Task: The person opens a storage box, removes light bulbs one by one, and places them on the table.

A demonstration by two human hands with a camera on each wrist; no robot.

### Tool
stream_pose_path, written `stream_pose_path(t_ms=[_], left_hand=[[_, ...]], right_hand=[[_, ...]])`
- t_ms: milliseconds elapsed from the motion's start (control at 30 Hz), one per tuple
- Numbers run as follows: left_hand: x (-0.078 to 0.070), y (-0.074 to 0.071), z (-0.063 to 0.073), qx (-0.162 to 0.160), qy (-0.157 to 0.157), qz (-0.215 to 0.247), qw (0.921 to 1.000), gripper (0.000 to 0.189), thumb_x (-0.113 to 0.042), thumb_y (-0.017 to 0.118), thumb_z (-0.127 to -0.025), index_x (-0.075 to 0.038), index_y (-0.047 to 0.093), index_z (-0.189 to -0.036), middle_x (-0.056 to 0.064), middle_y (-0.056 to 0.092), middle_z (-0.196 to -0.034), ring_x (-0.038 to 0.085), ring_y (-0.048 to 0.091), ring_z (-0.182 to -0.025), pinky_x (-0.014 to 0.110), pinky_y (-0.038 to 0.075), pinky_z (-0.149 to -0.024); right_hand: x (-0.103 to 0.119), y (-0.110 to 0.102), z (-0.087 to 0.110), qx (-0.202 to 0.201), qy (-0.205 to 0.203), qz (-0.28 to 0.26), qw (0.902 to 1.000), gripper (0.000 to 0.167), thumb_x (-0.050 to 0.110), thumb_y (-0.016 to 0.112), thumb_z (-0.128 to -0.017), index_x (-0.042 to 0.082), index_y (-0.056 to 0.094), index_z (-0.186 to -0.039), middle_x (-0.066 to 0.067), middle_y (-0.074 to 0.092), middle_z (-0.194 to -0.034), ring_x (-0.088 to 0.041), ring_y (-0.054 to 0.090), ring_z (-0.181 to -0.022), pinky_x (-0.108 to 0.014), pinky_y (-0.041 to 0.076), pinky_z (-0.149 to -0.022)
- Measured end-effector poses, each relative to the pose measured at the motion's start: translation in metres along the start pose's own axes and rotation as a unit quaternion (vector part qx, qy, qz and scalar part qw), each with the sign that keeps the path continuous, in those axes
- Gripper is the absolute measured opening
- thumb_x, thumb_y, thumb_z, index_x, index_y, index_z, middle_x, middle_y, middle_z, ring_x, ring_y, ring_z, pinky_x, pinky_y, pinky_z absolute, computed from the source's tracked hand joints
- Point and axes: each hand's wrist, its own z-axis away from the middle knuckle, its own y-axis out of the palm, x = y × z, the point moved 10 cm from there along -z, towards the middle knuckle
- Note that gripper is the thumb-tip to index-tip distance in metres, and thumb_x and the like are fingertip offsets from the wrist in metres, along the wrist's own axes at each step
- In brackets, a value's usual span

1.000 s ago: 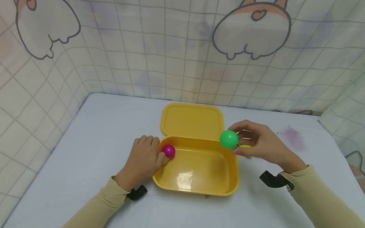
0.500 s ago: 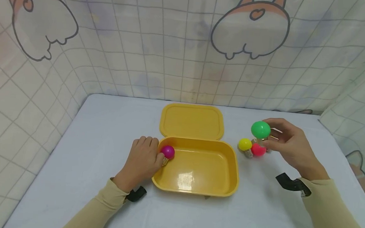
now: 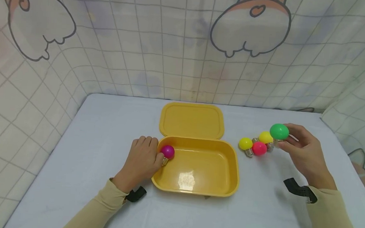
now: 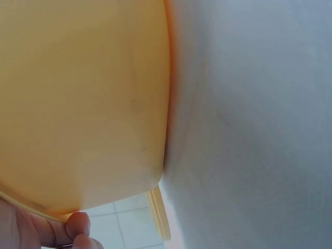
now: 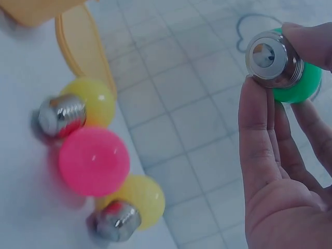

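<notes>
My right hand pinches a green light bulb by its screw base, raised above the right side of the table. The right wrist view shows the bulb's silver base between thumb and fingertips. Beside it on the table lie a pink bulb and two yellow bulbs, one on the left and the other close behind the green one. My left hand grips the left rim of a yellow plastic box. Within the box, by my left thumb, rests a magenta bulb.
A flat yellow lid lies directly behind the box. The table has a white cover, and a tile-patterned curtain hangs along its back and sides.
My right hand has carried the green bulb rightward from over the box's right end to beside the other bulbs, uncovering them. My left hand and the magenta bulb have stayed put.
</notes>
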Motion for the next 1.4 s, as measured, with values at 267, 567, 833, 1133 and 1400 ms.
stream_pose_path(t_ms=[267,567,833,1133,1400], left_hand=[[-0.001,0.000,-0.001,-0.011,0.006,-0.001,0.9999,0.017,-0.021,0.049,-0.090,-0.006,0.047,-0.082,0.004,0.038,-0.070,0.022,0.035,-0.070,0.034,0.031,-0.070],[-0.001,0.001,-0.002,-0.004,0.005,0.000,1.0000,0.017,-0.022,0.049,-0.090,-0.006,0.048,-0.083,0.005,0.040,-0.071,0.023,0.037,-0.071,0.036,0.033,-0.072],[-0.001,0.001,-0.002,0.001,0.003,0.002,1.0000,0.016,-0.022,0.049,-0.090,-0.006,0.049,-0.085,0.005,0.042,-0.073,0.023,0.039,-0.073,0.037,0.034,-0.073],[-0.001,0.001,-0.002,0.005,0.000,0.009,0.9999,0.016,-0.022,0.048,-0.090,-0.007,0.048,-0.085,0.004,0.042,-0.073,0.023,0.038,-0.073,0.037,0.034,-0.074],[0.000,0.002,-0.001,0.005,-0.003,0.009,0.9999,0.016,-0.022,0.047,-0.090,-0.007,0.047,-0.083,0.005,0.041,-0.072,0.023,0.038,-0.072,0.036,0.033,-0.073]], right_hand=[[-0.025,-0.019,0.000,-0.014,-0.001,-0.034,0.9993,0.057,-0.006,0.067,-0.093,0.008,0.051,-0.145,0.006,0.057,-0.135,-0.001,0.069,-0.110,-0.013,0.056,-0.089],[-0.045,-0.033,-0.003,-0.019,-0.004,-0.100,0.9948,0.056,-0.015,0.060,-0.093,0.006,0.054,-0.144,0.001,0.058,-0.132,-0.007,0.071,-0.108,-0.017,0.058,-0.090],[-0.061,-0.040,-0.001,-0.031,0.027,-0.092,0.9949,0.052,-0.009,0.065,-0.093,0.010,0.056,-0.140,0.003,0.060,-0.126,-0.005,0.071,-0.104,-0.016,0.057,-0.089],[-0.077,-0.069,0.004,-0.078,0.098,0.177,0.9763,0.056,0.021,0.080,-0.090,0.026,0.056,-0.140,0.024,0.058,-0.122,0.014,0.063,-0.100,-0.004,0.050,-0.079],[-0.092,-0.068,0.001,-0.067,0.124,0.245,0.9591,0.058,0.036,0.078,-0.091,0.026,0.053,-0.143,0.025,0.055,-0.117,0.017,0.061,-0.097,-0.003,0.046,-0.079]])
